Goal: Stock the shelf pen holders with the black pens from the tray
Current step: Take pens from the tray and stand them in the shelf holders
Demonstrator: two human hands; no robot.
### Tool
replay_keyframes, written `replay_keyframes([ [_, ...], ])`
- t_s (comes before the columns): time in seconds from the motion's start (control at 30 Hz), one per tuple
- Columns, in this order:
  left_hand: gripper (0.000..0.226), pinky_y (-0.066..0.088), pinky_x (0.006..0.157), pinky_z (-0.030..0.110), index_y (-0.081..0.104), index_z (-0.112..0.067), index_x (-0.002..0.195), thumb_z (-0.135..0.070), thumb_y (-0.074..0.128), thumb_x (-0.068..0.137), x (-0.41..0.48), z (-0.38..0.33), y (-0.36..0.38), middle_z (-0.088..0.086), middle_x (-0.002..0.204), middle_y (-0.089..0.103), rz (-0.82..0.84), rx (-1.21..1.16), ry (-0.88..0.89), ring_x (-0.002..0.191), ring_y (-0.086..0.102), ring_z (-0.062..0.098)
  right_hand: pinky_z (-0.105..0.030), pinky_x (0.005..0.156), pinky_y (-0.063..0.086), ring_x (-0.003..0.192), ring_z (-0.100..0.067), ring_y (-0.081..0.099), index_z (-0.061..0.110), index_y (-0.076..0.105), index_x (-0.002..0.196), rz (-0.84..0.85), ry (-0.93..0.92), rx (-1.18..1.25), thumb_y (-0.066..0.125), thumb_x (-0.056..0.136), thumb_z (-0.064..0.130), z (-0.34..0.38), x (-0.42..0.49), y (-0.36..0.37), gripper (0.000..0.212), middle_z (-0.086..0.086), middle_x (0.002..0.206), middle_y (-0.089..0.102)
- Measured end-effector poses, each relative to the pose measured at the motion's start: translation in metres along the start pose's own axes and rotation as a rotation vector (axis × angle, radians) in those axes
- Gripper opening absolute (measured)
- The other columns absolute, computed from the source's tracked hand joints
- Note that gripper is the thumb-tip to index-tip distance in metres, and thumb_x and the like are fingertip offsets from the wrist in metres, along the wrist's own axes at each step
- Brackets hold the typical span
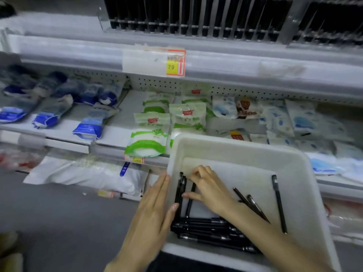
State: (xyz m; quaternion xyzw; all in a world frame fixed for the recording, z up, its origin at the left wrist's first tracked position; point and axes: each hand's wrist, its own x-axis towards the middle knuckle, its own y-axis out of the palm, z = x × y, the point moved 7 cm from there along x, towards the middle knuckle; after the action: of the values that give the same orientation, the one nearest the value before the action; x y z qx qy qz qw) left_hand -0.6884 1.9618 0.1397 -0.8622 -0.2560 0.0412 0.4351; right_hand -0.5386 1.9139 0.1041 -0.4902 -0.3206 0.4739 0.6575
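Observation:
A white plastic tray [235, 152] sits low in front of me with several black pens [208, 228] heaped at its near edge and three more loose ones [279, 203] on the right. My left hand [153, 209] lies flat with straight fingers along the tray's left wall, thumb over the rim. Inside the tray my right hand [208, 185] reaches to the left corner, fingers curled onto a few upright-lying pens [181, 189]. The shelf pen holders [196, 16], dark slotted racks, run along the top shelf.
A price tag reading 7.9 [173, 62] hangs on the upper shelf rail. Below it lie blue packets [88, 126], green-and-white packets [149, 138] and pale blue packets [302, 118]. A white bag [84, 173] lies on the lower shelf over grey floor.

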Motion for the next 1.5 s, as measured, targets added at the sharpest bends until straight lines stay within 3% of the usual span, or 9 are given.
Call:
replay_keyframes([
  [0.2,0.062,0.006,0.115,0.014,0.007,-0.036,0.150,-0.058,0.020,0.094,-0.005,0.006,0.005,-0.035,0.153,-0.003,-0.003,-0.096,-0.053,0.144,0.003,-0.005,-0.029,0.098,0.029,0.116,-0.022,0.038,0.017,0.042,0.142,-0.008,0.046,0.066,0.058,0.084,0.055,-0.002,-0.004,0.011,0.071,-0.004,0.124,0.044],
  [0.4,0.056,0.008,0.116,0.021,0.004,-0.037,0.149,-0.053,0.018,0.097,-0.007,0.002,0.003,-0.036,0.152,-0.006,-0.004,-0.081,-0.043,0.143,0.002,-0.007,-0.026,0.089,0.025,0.115,-0.016,0.038,0.021,0.048,0.128,-0.096,0.116,0.197,0.063,0.081,0.052,-0.001,-0.005,0.007,0.058,0.004,0.122,0.047],
  [0.53,0.058,0.003,0.116,0.015,0.002,-0.039,0.148,-0.056,0.016,0.095,-0.007,0.003,0.004,-0.038,0.151,-0.007,0.012,-0.098,-0.070,0.142,-0.001,-0.009,-0.021,0.089,0.042,0.104,-0.013,0.055,0.019,0.049,0.106,-0.129,0.141,0.638,0.073,0.082,0.024,0.008,-0.009,0.003,0.035,0.004,0.106,0.058],
  [0.67,0.059,0.001,0.112,0.007,0.003,-0.038,0.148,-0.056,0.017,0.093,-0.009,0.004,0.005,-0.033,0.152,-0.003,0.015,-0.105,-0.093,0.141,-0.001,-0.011,-0.018,0.073,0.050,0.074,-0.005,0.061,0.028,0.043,0.093,-0.142,0.201,0.942,0.072,0.080,0.002,0.021,-0.010,0.007,0.041,0.007,0.084,0.060],
  [0.87,0.059,0.005,0.118,0.020,0.007,-0.035,0.149,-0.057,0.018,0.095,-0.004,0.003,-0.001,-0.025,0.156,0.001,0.030,-0.033,-0.042,0.144,0.001,-0.005,-0.028,0.067,0.054,0.064,-0.010,0.059,0.031,0.055,0.104,-0.200,0.204,1.086,0.071,0.078,-0.006,0.014,-0.013,-0.017,0.047,-0.007,0.081,0.060],
  [0.97,0.061,0.003,0.117,0.024,0.011,-0.027,0.153,-0.054,0.020,0.098,0.014,-0.017,-0.022,-0.013,0.160,0.007,-0.039,0.072,0.056,0.144,-0.001,-0.005,-0.033,0.073,0.056,0.070,-0.012,0.061,0.031,0.061,0.102,-0.354,0.181,1.060,0.077,0.073,0.001,0.002,-0.027,-0.078,0.044,-0.006,0.083,0.060],
  [1.1,0.060,0.003,0.118,0.025,0.016,-0.020,0.154,-0.046,0.027,0.101,0.062,-0.090,-0.058,-0.005,0.160,0.014,-0.165,0.117,0.301,0.146,0.007,0.001,-0.023,0.071,0.055,0.076,-0.010,0.065,0.026,0.057,0.109,-0.691,0.094,0.939,0.075,0.076,0.003,-0.020,-0.072,-0.199,0.044,-0.004,0.089,0.061],
  [1.33,0.060,0.013,0.117,0.031,0.035,-0.005,0.146,-0.042,0.032,0.099,0.137,-0.257,-0.082,0.008,0.153,0.033,-0.286,0.239,0.742,0.140,0.028,0.016,-0.039,0.068,0.057,0.074,-0.022,0.060,0.022,0.048,0.102,-1.354,-0.065,0.575,0.073,0.080,0.006,-0.065,-0.185,-0.405,0.037,-0.010,0.086,0.055],
  [1.5,0.061,0.019,0.111,0.034,0.046,-0.006,0.140,-0.046,0.028,0.098,0.183,-0.326,-0.065,0.010,0.144,0.047,-0.284,0.442,0.866,0.132,0.045,0.023,-0.041,0.069,0.059,0.071,-0.014,0.064,0.022,0.047,0.100,-1.446,-0.048,0.453,0.074,0.080,0.008,-0.101,-0.205,-0.473,0.036,0.003,0.080,0.058],
])
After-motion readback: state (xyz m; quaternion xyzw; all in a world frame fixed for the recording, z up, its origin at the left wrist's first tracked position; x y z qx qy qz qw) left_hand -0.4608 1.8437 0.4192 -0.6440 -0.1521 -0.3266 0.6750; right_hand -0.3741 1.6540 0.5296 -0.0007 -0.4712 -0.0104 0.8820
